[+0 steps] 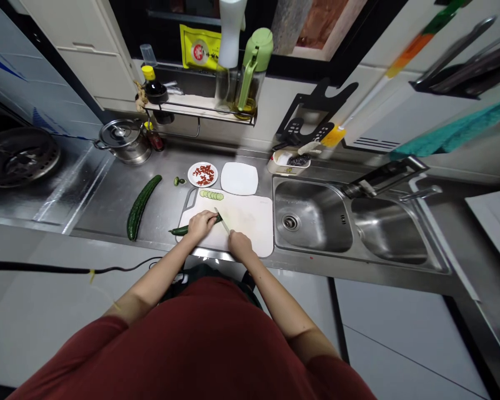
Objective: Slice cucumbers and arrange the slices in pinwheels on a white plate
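My left hand (201, 225) is closed over a cut cucumber (180, 230) and presses it on the white cutting board (250, 225). The cucumber's tapered end sticks out to the left, past the board's edge. In my right hand (239, 244) is a kitchen knife (224, 222), gripped by its handle, with its blade at the cucumber's right end. A row of cucumber slices (211, 195) lies along the board's far left edge. Behind the board stand a plate of chopped reddish pieces (203, 174) and a plain white plate (239, 178).
A whole cucumber (143, 208) and small green end pieces (179, 181) lie on the steel counter to the left. Farther left are a lidded pot (124, 141) and a dark pan (19, 157). The sink (312, 216) borders the board on the right; a bottle shelf (200, 105) hangs above.
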`<state>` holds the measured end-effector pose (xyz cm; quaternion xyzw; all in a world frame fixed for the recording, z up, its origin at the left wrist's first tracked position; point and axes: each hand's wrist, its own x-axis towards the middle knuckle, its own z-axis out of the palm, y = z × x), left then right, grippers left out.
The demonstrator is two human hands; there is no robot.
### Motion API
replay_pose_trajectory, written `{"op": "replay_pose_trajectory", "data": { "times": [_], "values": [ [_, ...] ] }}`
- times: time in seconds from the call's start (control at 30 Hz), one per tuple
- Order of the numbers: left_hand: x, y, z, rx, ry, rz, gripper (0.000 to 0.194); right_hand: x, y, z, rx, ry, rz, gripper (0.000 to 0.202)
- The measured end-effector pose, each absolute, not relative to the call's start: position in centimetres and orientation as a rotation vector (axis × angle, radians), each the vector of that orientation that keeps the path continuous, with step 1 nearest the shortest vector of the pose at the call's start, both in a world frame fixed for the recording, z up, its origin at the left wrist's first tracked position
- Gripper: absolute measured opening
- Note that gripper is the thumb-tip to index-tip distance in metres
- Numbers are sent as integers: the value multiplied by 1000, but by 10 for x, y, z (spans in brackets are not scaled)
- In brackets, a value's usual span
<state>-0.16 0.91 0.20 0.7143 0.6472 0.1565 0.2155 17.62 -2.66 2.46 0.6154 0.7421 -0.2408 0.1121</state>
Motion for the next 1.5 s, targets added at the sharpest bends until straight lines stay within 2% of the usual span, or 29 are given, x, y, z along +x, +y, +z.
{"op": "replay_pose_trajectory", "data": {
  "times": [0.3,1.17,1.3,1.4,1.5],
  "values": [
    [-6,14,4,1953,1759,496,31,189,-37,22,1852,2127,-747,30],
    [-11,23,14,1910,2023,265,38,221,-42,31,2268,2073,-675,37],
    [-13,25,12,1846,2061,263,40,223,-43,27,2322,2114,-648,43],
    [-13,25,13,1813,2069,359,40,225,-43,25,2315,2150,-581,46],
    [-8,25,20,1835,2061,610,41,226,-42,28,2291,2185,-456,48]
  ]
}}
